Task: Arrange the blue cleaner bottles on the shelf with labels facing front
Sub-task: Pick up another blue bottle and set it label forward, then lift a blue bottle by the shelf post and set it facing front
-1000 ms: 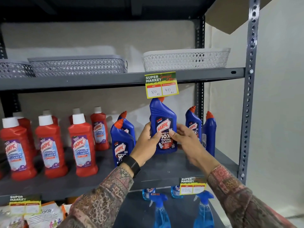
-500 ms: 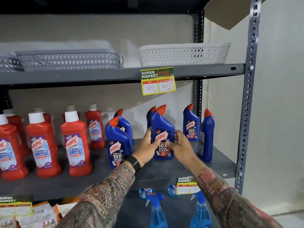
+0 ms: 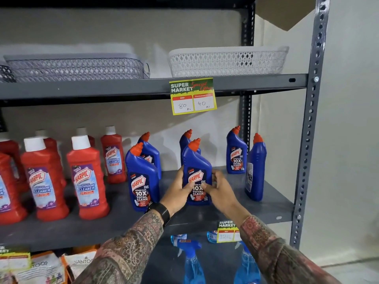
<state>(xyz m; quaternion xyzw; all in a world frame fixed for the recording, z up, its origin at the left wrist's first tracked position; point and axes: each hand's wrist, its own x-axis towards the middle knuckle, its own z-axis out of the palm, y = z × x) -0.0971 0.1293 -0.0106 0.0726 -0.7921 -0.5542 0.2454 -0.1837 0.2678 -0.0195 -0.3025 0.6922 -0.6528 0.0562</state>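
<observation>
Several blue Harpic cleaner bottles with orange caps stand on the grey middle shelf (image 3: 266, 203). My left hand (image 3: 177, 190) and my right hand (image 3: 220, 190) both grip the centre bottle (image 3: 196, 167), upright on the shelf with its label to the front. Another blue bottle (image 3: 185, 140) stands right behind it. At the left, a front bottle (image 3: 141, 179) shows its label, with one (image 3: 150, 150) behind it. At the right, the rear bottle (image 3: 235, 154) faces front. The far-right bottle (image 3: 255, 169) is turned sideways, its label edge to the left.
Several red Harpic bathroom cleaner bottles (image 3: 86, 181) fill the shelf's left half. Grey basket (image 3: 75, 68) and white basket (image 3: 227, 61) sit on the upper shelf, a price tag (image 3: 192, 96) hanging below. Spray bottles (image 3: 192, 261) and packets (image 3: 41, 267) lie beneath. The steel upright (image 3: 309, 130) bounds the right.
Both hands lowered the centre blue bottle from just under the price tag down onto the shelf, label still forward. The camera view also tilted slightly upward.
</observation>
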